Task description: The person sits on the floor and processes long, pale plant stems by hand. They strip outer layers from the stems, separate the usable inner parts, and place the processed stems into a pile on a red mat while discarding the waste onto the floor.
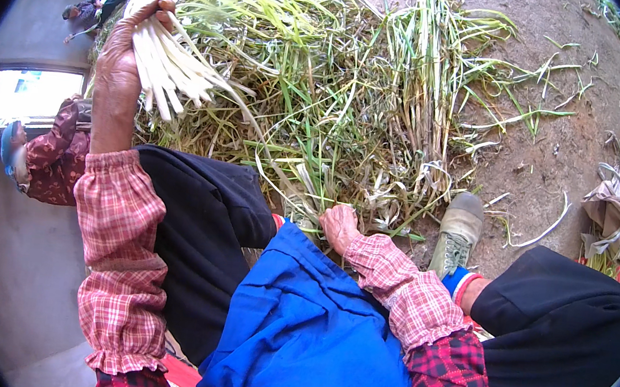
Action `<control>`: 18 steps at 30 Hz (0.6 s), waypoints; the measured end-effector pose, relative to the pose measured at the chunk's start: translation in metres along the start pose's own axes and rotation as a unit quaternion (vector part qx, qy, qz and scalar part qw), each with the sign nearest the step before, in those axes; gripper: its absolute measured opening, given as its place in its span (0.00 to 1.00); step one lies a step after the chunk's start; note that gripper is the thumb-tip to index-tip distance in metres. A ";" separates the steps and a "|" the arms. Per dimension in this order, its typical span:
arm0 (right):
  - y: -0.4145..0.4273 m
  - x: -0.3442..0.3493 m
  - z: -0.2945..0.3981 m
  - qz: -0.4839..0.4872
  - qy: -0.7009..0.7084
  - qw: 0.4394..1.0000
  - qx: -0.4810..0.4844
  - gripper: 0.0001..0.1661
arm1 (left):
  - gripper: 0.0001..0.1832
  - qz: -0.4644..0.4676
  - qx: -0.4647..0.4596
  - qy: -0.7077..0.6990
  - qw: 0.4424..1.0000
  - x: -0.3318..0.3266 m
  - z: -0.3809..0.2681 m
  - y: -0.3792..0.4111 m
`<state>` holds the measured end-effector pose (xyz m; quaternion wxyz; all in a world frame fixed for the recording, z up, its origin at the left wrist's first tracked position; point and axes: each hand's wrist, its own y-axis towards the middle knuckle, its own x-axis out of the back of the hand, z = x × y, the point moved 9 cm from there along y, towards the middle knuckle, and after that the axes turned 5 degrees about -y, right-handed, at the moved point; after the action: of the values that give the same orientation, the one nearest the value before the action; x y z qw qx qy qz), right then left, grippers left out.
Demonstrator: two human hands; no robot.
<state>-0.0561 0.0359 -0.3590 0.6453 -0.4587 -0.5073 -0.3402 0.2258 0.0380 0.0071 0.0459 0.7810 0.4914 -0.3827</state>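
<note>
At the upper left, my left hand is raised and closed around a bundle of pale, leafy stalks. Their white cut-looking ends point down and their yellow-green leaves spread to the right over the heap. One long limp leaf trails from the bundle down towards my right hand. That hand is low between my knees, its fingers curled at the leaf's lower end, by the near edge of a heap of loose green and dry leaves; its fingertips are partly hidden. A separate bunch of long stalks lies on the heap's right side.
Bare ground with scattered leaves spreads to the right. My shoe stands beside the heap. A crumpled cloth or bag lies at the far right. Two other people, one in a patterned maroon top, are at the left near a wall and window.
</note>
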 end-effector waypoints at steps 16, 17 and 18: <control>0.003 0.104 -0.182 -0.200 0.371 0.893 -0.156 0.15 | 0.10 -0.091 -0.016 0.064 0.994 0.025 0.032 0.013; -0.001 0.124 -0.189 -0.283 0.410 0.851 -0.164 0.16 | 0.11 -0.109 -0.014 0.063 0.992 0.029 0.037 0.017; 0.005 0.137 -0.186 -0.311 0.511 0.793 -0.114 0.18 | 0.11 -0.132 -0.039 0.086 0.987 0.033 0.036 0.019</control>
<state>0.0469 -0.1329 -0.2396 0.6128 -0.1056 -0.1761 -0.7631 0.2284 0.0365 -0.0456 -0.0172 0.7368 0.6070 -0.2973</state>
